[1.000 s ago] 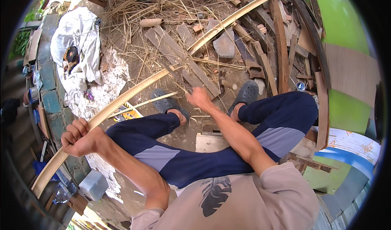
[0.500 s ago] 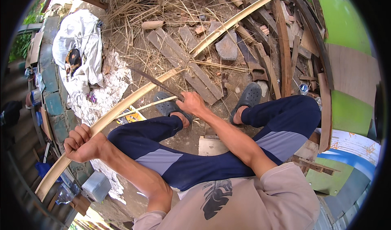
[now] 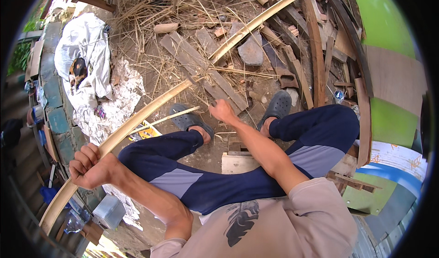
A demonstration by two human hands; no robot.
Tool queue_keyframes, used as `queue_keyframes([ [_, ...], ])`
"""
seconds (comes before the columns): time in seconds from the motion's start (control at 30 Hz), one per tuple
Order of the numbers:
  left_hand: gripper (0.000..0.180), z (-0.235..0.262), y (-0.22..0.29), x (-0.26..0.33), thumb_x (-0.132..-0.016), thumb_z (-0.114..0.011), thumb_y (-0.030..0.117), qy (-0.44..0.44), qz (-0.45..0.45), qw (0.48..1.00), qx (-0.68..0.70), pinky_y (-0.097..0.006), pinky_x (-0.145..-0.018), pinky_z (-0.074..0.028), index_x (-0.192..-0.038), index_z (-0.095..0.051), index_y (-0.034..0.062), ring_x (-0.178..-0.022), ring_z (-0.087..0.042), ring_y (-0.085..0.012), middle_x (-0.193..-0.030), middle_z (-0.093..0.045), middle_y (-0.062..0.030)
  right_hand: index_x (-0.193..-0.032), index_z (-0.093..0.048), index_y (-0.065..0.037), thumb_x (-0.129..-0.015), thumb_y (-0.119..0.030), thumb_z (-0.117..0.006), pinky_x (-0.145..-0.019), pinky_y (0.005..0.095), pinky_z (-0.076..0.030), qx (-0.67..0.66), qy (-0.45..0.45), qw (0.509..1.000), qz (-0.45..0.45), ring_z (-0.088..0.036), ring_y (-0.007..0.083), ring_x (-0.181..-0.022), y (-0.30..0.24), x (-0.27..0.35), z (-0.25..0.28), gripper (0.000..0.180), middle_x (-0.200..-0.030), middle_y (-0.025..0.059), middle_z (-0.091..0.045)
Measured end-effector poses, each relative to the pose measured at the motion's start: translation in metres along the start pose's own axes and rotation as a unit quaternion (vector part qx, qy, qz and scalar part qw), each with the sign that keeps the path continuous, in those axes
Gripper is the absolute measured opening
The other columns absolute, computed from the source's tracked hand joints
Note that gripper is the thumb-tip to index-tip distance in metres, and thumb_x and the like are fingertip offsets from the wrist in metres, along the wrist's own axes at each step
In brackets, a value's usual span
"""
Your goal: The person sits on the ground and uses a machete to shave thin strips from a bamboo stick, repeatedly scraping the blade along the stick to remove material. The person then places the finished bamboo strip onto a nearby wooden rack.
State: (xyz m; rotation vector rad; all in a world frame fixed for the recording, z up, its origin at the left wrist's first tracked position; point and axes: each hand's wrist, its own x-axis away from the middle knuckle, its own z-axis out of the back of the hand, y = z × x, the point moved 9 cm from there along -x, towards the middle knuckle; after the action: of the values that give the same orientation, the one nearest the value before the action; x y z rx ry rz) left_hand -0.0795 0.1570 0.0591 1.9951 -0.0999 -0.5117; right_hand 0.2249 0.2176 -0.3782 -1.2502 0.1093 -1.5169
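Observation:
My left hand (image 3: 93,166) is closed around a long, pale split bamboo strip (image 3: 145,110), which slants from the lower left past my knee toward the boards on the ground. My right hand (image 3: 222,111) is a fist above the ground between my feet. It grips the dark handle of a long-bladed knife (image 3: 213,104); the blade hardly shows now. A thin pale bamboo sliver (image 3: 171,117) lies beside my left shoe, below the strip. Farther off, another pale bamboo length (image 3: 260,22) stretches up to the right, roughly in line with the first.
Flat boards (image 3: 203,70) lie among scattered straw (image 3: 151,18). A flat stone (image 3: 250,51) and a handsaw (image 3: 287,80) are right of them, by stacked timber (image 3: 315,52). At left, a calico cat (image 3: 77,72) rests on white cloth (image 3: 97,38). A clear plastic box (image 3: 109,210) sits lower left.
My right hand has moved right, away from the strip. The knife blade, earlier stretched across the strip, has swung out of clear sight. My left hand keeps its hold.

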Motion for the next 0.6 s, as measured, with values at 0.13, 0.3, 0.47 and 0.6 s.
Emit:
queue_keyframes([
  [0.13, 0.036, 0.003, -0.002, -0.003, -0.085, -0.042, 0.024, 0.008, -0.005, 1.0, -0.007, -0.028, -0.045, -0.01, -0.057, -0.019, 0.0192, -0.046, -0.012, -0.0096, -0.053, -0.016, 0.0028, -0.103, -0.069, -0.001, -0.079, -0.032, -0.063, -0.082, 0.0481, -0.051, 0.072, -0.042, 0.994, -0.065, -0.065, 0.0457, -0.092, 0.034, -0.016, 0.017, 0.04, -0.093, 0.0303, -0.066],
  [0.3, 0.037, 0.008, 0.001, -0.005, -0.084, -0.043, 0.024, 0.017, -0.007, 1.0, -0.014, -0.028, -0.045, -0.01, -0.057, -0.018, 0.0193, -0.045, -0.012, -0.0097, -0.052, -0.015, 0.0027, -0.102, -0.068, 0.004, -0.078, -0.033, -0.061, -0.087, 0.0463, -0.051, 0.015, -0.069, 0.997, 0.019, -0.065, 0.0439, -0.098, -0.007, 0.011, 0.007, 0.044, -0.101, 0.031, -0.066],
  [0.47, 0.037, -0.004, 0.0, -0.003, -0.083, -0.044, 0.023, -0.023, 0.004, 1.0, 0.007, -0.028, -0.046, -0.009, -0.057, -0.018, 0.019, -0.046, -0.012, -0.01, -0.053, -0.015, 0.0026, -0.102, -0.07, -0.001, -0.078, -0.034, -0.061, -0.084, 0.0482, -0.051, 0.078, -0.058, 0.993, -0.062, -0.065, 0.0443, -0.091, 0.022, -0.012, 0.021, 0.042, -0.091, 0.0296, -0.067],
  [0.6, 0.037, 0.0, 0.0, -0.002, -0.082, -0.044, 0.023, -0.032, -0.001, 0.999, 0.006, -0.028, -0.046, -0.009, -0.057, -0.018, 0.0188, -0.046, -0.011, -0.01, -0.053, -0.015, 0.0027, -0.103, -0.07, 0.0, -0.079, -0.036, -0.064, -0.085, 0.0468, -0.052, 0.048, -0.087, 0.995, 0.025, -0.065, 0.0438, -0.095, -0.02, 0.007, 0.027, 0.043, -0.098, 0.0293, -0.067],
])
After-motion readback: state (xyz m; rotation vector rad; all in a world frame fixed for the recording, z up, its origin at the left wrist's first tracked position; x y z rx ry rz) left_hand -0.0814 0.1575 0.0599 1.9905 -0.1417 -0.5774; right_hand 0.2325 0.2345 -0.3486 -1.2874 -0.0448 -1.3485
